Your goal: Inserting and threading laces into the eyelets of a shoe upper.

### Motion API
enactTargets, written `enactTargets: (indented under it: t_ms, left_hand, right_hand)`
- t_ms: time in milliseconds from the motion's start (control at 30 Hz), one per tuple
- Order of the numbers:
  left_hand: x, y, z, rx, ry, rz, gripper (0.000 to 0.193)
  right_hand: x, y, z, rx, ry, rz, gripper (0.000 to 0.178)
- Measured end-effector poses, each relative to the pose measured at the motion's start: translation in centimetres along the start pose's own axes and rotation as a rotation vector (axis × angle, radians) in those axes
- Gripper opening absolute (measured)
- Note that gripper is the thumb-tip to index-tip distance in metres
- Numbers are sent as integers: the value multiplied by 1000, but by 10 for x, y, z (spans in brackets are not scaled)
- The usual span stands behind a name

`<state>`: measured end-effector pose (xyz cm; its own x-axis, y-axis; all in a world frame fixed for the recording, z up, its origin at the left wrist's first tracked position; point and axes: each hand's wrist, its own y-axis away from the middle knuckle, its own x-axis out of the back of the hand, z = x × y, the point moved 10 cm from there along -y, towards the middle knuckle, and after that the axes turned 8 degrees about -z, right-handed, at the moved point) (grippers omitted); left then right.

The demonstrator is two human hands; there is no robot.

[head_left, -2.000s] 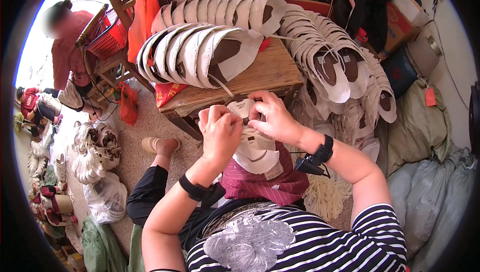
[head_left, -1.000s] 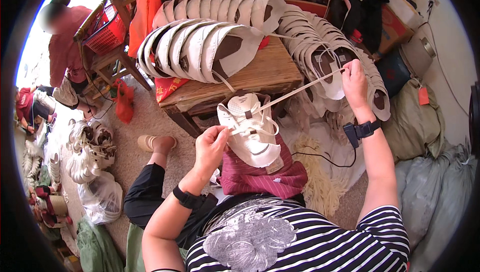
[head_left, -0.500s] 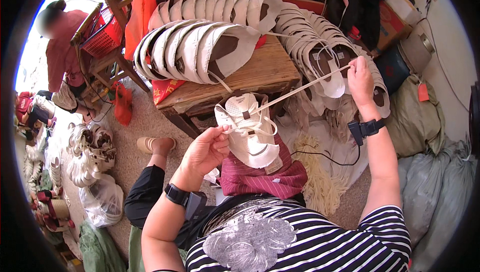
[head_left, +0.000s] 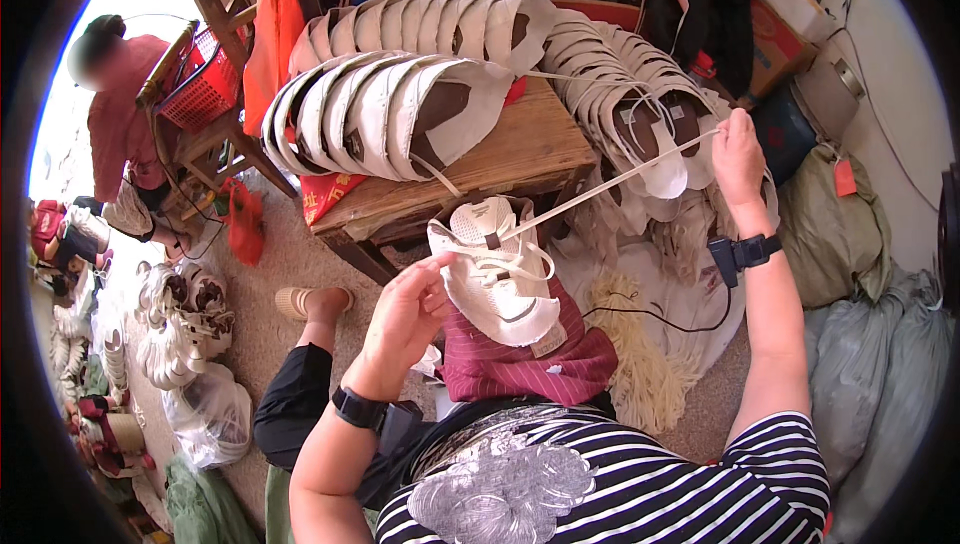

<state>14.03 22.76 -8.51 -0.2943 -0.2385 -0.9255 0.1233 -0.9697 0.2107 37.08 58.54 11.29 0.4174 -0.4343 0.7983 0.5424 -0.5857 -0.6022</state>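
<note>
A cream shoe upper (head_left: 497, 311) with a perforated tongue lies on a dark red striped cloth (head_left: 525, 369) over my lap. Its pale shoelace (head_left: 620, 180) runs taut from the eyelets up to the right. My right hand (head_left: 738, 159), closed in a fist, grips the far end of that lace. Slack loops of lace rest across the front of the upper. My left hand (head_left: 405, 309) is at the upper's left edge, thumb and index finger together and the other fingers bent; what they pinch is too small to make out.
A wooden bench (head_left: 545, 134) ahead carries rows of nested cream shoe uppers (head_left: 395, 109). More stacked uppers (head_left: 640, 109) stand to its right. A bundle of pale laces (head_left: 640, 374) hangs beside my lap. Grey sacks (head_left: 880, 374) line the right; another person (head_left: 125, 104) sits far left.
My right hand has moved slightly outward to the right, drawing the lace longer. My left hand has shifted a little down and its fingers have loosened somewhat. The view has tilted slightly.
</note>
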Motion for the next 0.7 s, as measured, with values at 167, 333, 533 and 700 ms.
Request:
enactTargets:
  t_ms: [167, 333, 533, 700]
  left_hand:
    - [0, 19, 46, -347, -864, 327, 20]
    - [-17, 15, 72, -617, -1258, 370, 18]
    - [-97, -6, 61, -764, -2154, 318, 22]
    - [-110, 9, 68, -912, -2241, 323, 14]
  right_hand:
    - [-5, 5, 45, -159, 223, -101, 15]
    - [-3, 43, -127, 310, -420, -229, 15]
    - [-23, 118, -267, 510, -709, -665, 22]
    - [-45, 125, -262, 449, -875, -892, 14]
